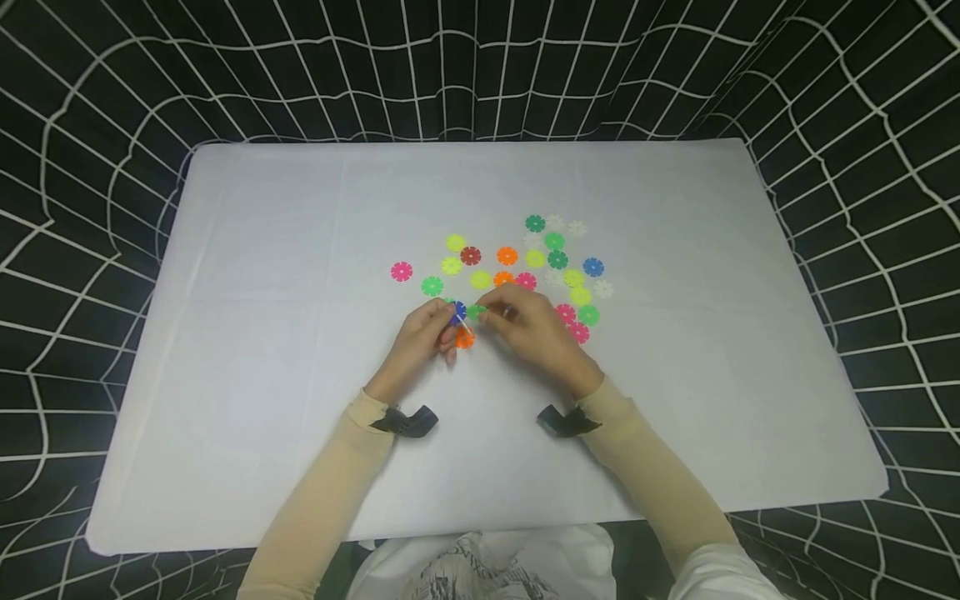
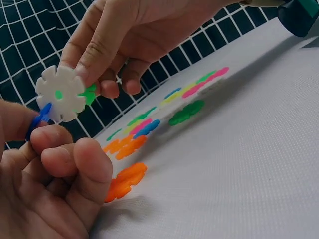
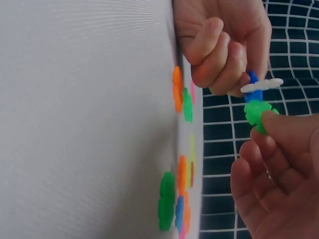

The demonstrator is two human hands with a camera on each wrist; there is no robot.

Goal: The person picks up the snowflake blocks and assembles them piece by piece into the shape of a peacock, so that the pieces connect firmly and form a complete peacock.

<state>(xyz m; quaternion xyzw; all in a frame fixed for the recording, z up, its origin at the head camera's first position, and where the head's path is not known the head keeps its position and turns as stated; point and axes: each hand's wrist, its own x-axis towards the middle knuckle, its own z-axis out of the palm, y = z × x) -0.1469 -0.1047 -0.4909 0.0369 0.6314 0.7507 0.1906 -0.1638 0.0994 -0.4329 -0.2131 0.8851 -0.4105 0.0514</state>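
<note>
My left hand (image 1: 422,332) pinches a blue notched plastic disc (image 1: 460,310) between thumb and fingers. Slotted across that blue disc is a white flower-shaped disc (image 2: 61,92), seen nearly face-on in the left wrist view and edge-on in the right wrist view. Close by on the right, my right hand (image 1: 538,332) pinches a green disc (image 3: 256,112) by its edge. In the right wrist view the green disc overlaps the blue one; whether they are joined I cannot tell. Below the left fingertips, an orange disc (image 1: 465,339) lies on the table.
Several loose discs are scattered over the white table (image 1: 262,333) beyond the hands, among them a pink disc (image 1: 401,272), a dark red disc (image 1: 470,256) and a light blue disc (image 1: 593,267). White netting (image 1: 442,92) stands around the table's far and side edges.
</note>
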